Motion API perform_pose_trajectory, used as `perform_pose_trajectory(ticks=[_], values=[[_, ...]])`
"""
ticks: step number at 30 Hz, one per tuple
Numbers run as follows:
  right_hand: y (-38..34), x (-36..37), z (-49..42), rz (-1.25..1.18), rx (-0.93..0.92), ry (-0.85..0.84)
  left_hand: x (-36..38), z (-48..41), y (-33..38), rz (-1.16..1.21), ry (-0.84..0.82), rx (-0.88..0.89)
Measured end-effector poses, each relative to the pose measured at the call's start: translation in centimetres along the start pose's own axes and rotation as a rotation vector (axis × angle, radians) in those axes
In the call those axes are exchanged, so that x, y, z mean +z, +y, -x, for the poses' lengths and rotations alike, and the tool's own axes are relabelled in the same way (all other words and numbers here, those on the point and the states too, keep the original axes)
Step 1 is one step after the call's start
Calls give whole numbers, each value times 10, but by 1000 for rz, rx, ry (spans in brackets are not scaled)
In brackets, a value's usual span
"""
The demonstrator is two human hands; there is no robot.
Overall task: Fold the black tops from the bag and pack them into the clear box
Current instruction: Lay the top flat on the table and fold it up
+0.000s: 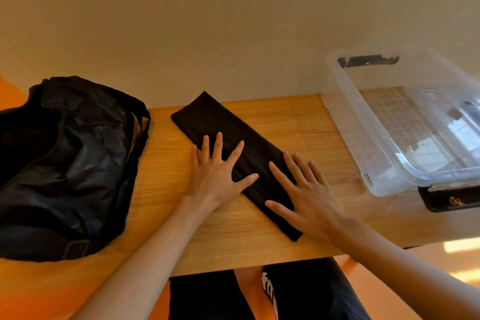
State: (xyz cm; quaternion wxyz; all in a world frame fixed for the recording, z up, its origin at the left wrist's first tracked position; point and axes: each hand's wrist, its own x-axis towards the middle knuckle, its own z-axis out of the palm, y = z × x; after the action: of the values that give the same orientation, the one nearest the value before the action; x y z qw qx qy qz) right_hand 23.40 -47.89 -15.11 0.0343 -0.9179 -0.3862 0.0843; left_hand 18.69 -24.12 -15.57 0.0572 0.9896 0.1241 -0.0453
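Note:
A black top (223, 125), folded into a long narrow strip, lies diagonally on the wooden table (298, 122). My left hand (218, 174) presses flat on the strip's middle with fingers spread. My right hand (306, 195) lies flat with straight fingers on the strip's near end, partly on the table. A crumpled black bag (67, 163) sits at the table's left end. The clear box (405, 122) stands open at the right, and I see no clothing in it.
A pale wall runs right behind the table. A black latch handle (452, 199) sticks out at the box's near end and another (367, 60) at its far end. My legs and a shoe (270, 293) show below the table's front edge.

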Motion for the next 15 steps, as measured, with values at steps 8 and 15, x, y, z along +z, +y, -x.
perform_pose_trajectory(ticks=[8,15], values=[[-71,10,39,-142,214,-23,-8,-3,-28,-63,-84,271],[-115,4,61,-199,228,-98,-15,0,-44,-95,-116,490]])
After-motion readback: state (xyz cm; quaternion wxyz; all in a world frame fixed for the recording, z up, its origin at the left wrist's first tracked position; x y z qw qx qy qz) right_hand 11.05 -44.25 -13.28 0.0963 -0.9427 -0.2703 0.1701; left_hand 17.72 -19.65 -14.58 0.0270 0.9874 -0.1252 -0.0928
